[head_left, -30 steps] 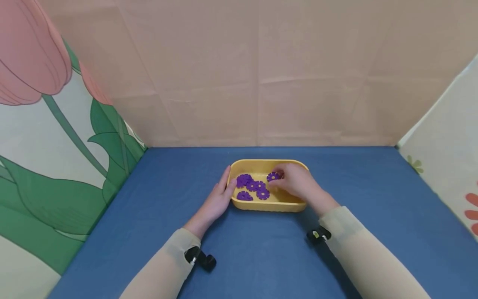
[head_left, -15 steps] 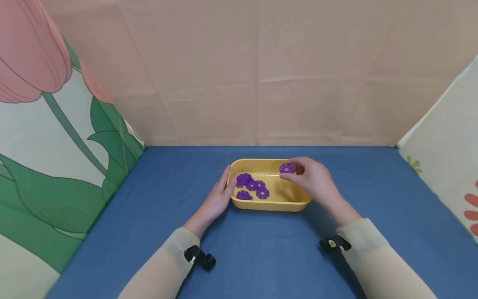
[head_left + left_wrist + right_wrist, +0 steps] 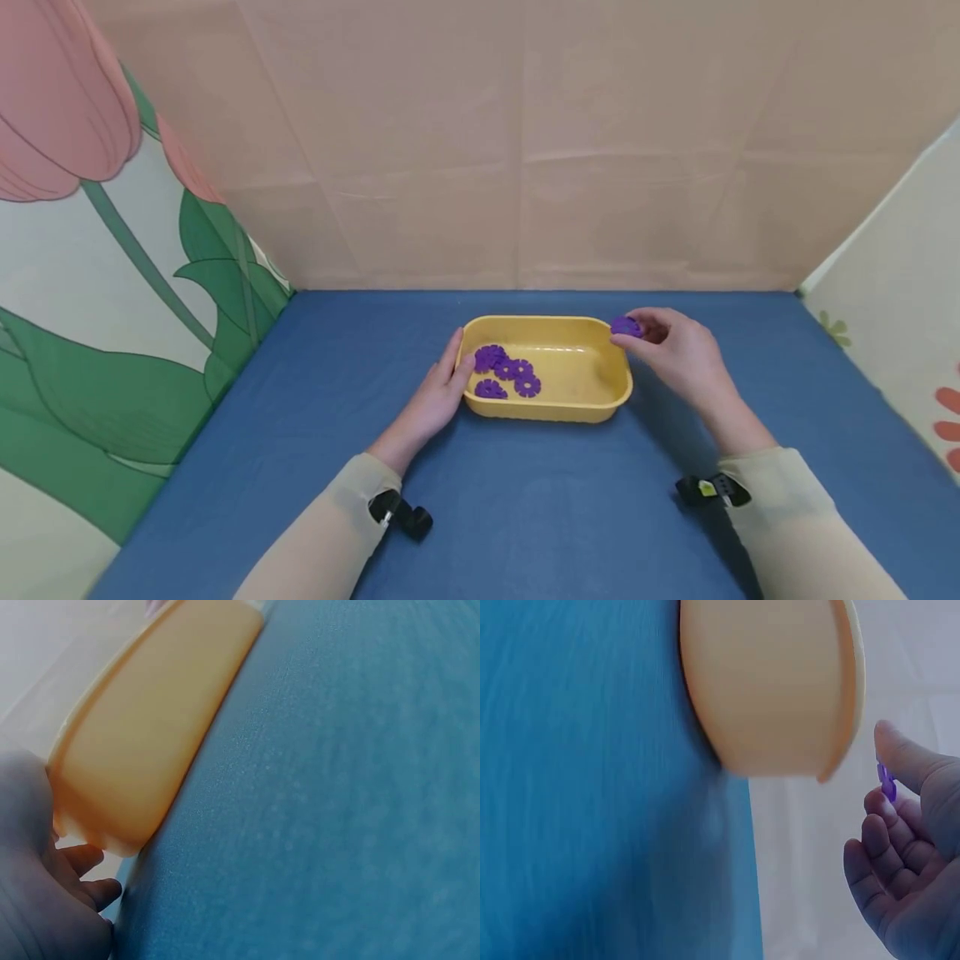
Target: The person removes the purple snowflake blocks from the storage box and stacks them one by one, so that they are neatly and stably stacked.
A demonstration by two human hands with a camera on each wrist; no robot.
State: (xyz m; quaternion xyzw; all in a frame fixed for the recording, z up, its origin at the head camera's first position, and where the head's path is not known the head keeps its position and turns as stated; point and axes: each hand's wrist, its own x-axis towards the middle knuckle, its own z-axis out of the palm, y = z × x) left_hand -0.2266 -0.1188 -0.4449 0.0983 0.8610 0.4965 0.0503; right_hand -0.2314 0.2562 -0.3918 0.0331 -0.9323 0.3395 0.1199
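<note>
A yellow plastic basin [image 3: 555,412] stands on the blue cloth, with several purple snowflake discs [image 3: 525,384] lying in its left half. My left hand [image 3: 437,398] grips the basin's left end, thumb at the rim and fingers along the outer wall; in the left wrist view the fingers [image 3: 94,891] curl beneath the rim. Just past the basin's right end, above the cloth, my right hand [image 3: 684,354] pinches one purple snowflake disc [image 3: 626,327] between thumb and fingers. The right wrist view has that disc [image 3: 887,782] edge-on, partly covered by the thumb.
Blue cloth [image 3: 480,500] covers the table around the basin. A beige sheet [image 3: 517,150] hangs along the back edge. Fabric with printed tulips [image 3: 127,317] borders the left side, and a pale flowered panel [image 3: 900,275] the right. Each wrist wears a black camera mount [image 3: 712,490].
My right hand has lifted a snowflake disc out of the basin and carried it right, beyond the right rim. The left hand has stayed on the basin's left end.
</note>
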